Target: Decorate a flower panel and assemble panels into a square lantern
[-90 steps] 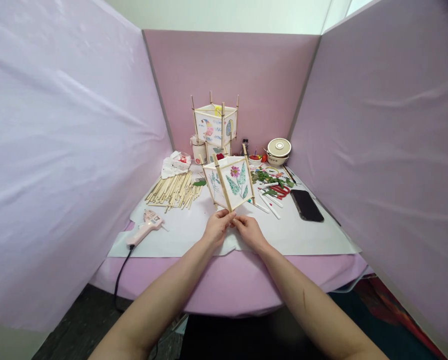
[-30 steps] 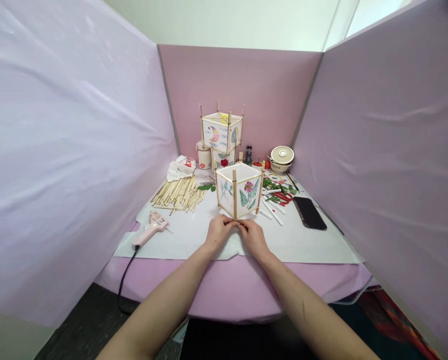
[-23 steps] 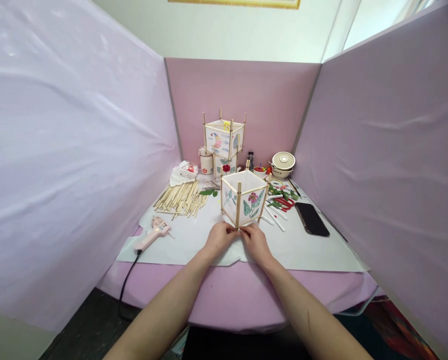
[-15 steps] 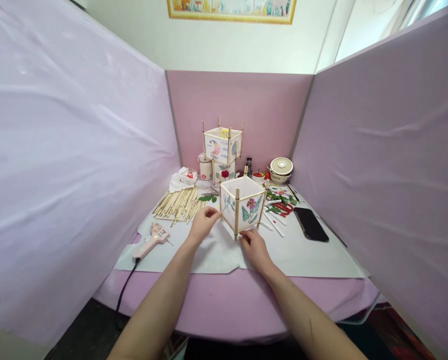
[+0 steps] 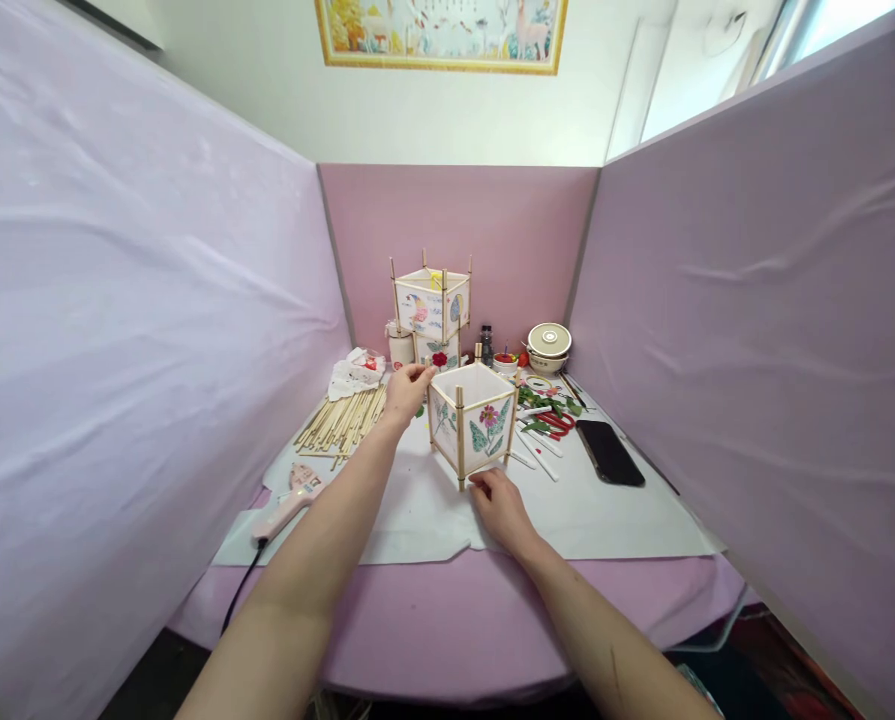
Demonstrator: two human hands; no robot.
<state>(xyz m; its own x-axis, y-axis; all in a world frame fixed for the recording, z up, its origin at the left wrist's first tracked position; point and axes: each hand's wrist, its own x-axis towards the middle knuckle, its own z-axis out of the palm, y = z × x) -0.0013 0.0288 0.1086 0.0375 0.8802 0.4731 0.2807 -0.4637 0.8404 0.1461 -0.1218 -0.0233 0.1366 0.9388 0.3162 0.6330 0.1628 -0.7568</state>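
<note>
A box-shaped paper lantern (image 5: 447, 428) with a wooden stick frame stands near the middle of the table. Its white panels carry a pink flower and green leaf designs, and its top is uncovered. My left hand (image 5: 408, 393) pinches the upper part of its left corner post. At the lower front corner, the curled fingers of my right hand (image 5: 498, 503) close on the bottom edge; the fingertips are partly hidden. Behind it stands a taller two-tier lantern (image 5: 422, 306) of the same make, with a red flower on the lower tier.
Loose wooden sticks (image 5: 338, 425) and a pink glue gun (image 5: 289, 505) with a black cord lie at left. To the right are red-handled scissors (image 5: 559, 424), white pens (image 5: 538, 457), green leaves (image 5: 544, 398) and a black phone (image 5: 610, 452). A lidded bowl (image 5: 549, 347) stands behind.
My left hand has moved up from the lantern's lower left side to the top of its left corner post. My right hand stays by the lower corner. The view has tilted up slightly.
</note>
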